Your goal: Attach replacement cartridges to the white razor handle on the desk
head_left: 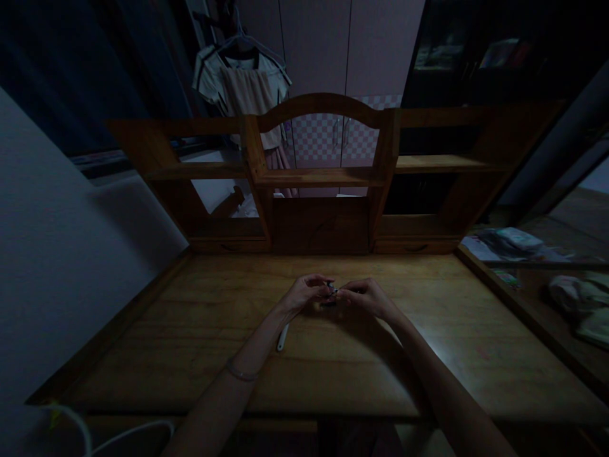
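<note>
Over the middle of the wooden desk [200,317], a small dark object with a shiny metallic part [332,289] is between my two hands. My left hand [307,293] pinches it from the left, with thumb and fingers together. From the right, my right hand [368,296] has its fingertips closed at the metallic part. The object is too small and dim to name. A dark piece [328,304] shows just beneath the fingers; whether it touches the desk is unclear. A white handle with a hole in its end [282,337] lies partly hidden under my left wrist.
A wooden shelf unit [318,181] with drawers stands along the desk's back edge. The wall [57,254] borders the left side. Folded cloth [580,304] lies beyond the raised right edge. A white cable [137,426] curves at the lower left.
</note>
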A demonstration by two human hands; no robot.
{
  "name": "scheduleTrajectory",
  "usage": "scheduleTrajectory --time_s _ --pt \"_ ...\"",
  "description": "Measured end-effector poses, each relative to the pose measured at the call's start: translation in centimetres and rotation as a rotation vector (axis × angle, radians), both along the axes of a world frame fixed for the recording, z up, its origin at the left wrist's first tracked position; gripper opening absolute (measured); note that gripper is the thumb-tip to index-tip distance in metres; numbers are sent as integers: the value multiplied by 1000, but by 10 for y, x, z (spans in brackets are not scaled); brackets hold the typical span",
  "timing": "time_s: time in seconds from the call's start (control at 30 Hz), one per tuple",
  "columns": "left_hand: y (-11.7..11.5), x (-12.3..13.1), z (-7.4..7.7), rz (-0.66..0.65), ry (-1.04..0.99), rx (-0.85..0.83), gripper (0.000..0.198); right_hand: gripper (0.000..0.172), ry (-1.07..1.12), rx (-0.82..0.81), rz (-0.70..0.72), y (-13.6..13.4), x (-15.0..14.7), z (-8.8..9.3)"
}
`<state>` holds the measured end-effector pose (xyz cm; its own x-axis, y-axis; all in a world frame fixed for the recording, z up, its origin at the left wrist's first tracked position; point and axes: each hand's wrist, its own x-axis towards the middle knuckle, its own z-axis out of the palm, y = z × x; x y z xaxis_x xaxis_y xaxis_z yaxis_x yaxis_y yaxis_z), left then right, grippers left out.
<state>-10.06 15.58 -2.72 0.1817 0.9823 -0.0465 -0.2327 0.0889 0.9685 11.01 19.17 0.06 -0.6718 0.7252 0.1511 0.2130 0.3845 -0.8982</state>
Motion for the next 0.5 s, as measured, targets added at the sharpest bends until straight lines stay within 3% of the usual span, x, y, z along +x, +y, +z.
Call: scheduleTrajectory --time_s 0.3,0.5 --pt "1 -2 -2 6 79 15 46 44 8 -50 7 -1 -2 -6" --pt "3 3 -1 69 135 58 46 46 -33 36 -145 -8 -9 -6"
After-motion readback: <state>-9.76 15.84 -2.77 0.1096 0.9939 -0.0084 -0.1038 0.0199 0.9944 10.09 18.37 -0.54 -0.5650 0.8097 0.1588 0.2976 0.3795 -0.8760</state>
